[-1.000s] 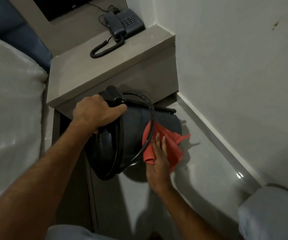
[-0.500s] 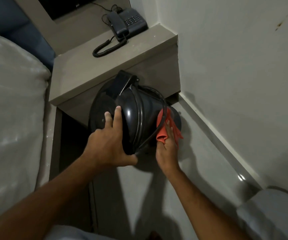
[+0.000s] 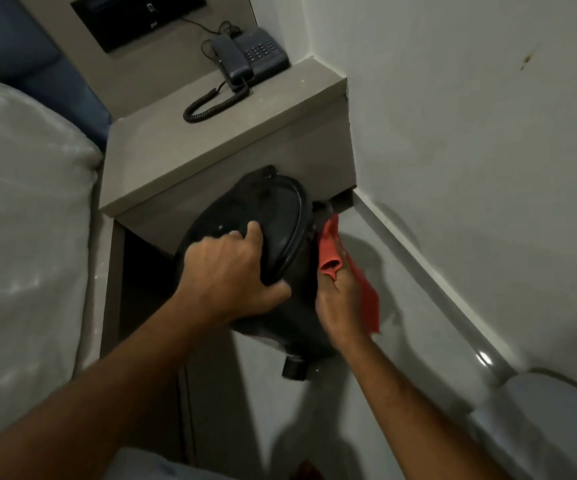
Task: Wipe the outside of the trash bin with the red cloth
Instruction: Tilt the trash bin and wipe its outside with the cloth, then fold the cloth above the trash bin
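Note:
The black trash bin [image 3: 273,216] is tilted in the air in front of the bedside shelf, its domed lid facing me and its pedal [image 3: 294,368] sticking out at the bottom. My left hand [image 3: 226,271] grips the lid's rim from the left. My right hand [image 3: 340,299] presses the red cloth [image 3: 330,251] against the bin's right side. Part of the cloth hangs down behind that hand. The bin's far side is hidden.
A grey bedside shelf [image 3: 183,147] carries a dark corded phone [image 3: 249,57]. A bed with white bedding [image 3: 20,209] lies on the left. The white wall [image 3: 470,133] and its skirting close off the right. A pale rounded object [image 3: 550,420] sits at the lower right.
The bin has turned and swung lower, and its pedal now shows at the bottom. My left hand shifted its hold on the lid rim. My right hand with the cloth slid down the bin's side.

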Demonstrator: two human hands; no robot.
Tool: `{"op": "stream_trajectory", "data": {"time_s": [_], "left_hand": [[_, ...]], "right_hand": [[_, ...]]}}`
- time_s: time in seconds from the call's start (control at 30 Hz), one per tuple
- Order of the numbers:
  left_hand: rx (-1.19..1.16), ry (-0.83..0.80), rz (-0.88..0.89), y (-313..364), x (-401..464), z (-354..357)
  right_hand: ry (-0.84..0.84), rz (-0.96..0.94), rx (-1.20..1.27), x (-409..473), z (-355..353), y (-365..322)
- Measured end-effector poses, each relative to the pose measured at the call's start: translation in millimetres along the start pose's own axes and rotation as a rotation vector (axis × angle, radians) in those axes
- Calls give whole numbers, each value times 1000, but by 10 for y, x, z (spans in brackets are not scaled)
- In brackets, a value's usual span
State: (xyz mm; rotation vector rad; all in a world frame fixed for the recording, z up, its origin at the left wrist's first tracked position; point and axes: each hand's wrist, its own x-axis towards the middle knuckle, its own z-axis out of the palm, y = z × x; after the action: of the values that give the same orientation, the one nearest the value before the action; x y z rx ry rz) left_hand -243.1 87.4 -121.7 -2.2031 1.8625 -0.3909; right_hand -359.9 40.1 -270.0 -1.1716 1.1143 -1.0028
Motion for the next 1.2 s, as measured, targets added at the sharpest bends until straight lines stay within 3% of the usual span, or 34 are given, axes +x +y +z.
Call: {"op": "stream_trajectory", "data": {"time_s": [0.17,0.2,0.27,0.3,0.37,0.5,0.6,0.7,0.9,1.0,1.1,1.17,1.2], "left_hand": [[-43,6,-51,11,192,-132],[-47,18,-53,5,196,-135],[-55,22,-44,18,194,-137],[-57,25,-34,53,198,-137],[-42,28,-7,141,228,-135],[-11,-3,25,249,250,-114],[-34,-63,19,227,230,-94],[-102,-91,19,120,248,-41],[-374,-220,3,-21,353,-88],[-859,-425,-239,-284,410,-268],[-1908,-445,-861,-737,368,-494],[-2516,-350,-936,-1088,338,-619],[-2687,-272,-897,-1225,310,-701]], "right_hand": [[-97,-215,-94,-413,67,409],[-57,-157,-111,-458,0,514],[93,143,-90,-488,-126,709],[114,269,-101,-482,-166,770],[53,326,-110,-467,-128,745],[52,205,279,-493,156,174],[-44,268,570,-498,88,-155],[134,443,745,-435,-277,-392],[213,459,943,-320,-536,-1441],[81,497,1000,-80,-92,-2014],[-11,586,1070,170,438,-2557],[-132,633,1085,252,731,-2826],[-182,659,1079,247,844,-2897]]}}
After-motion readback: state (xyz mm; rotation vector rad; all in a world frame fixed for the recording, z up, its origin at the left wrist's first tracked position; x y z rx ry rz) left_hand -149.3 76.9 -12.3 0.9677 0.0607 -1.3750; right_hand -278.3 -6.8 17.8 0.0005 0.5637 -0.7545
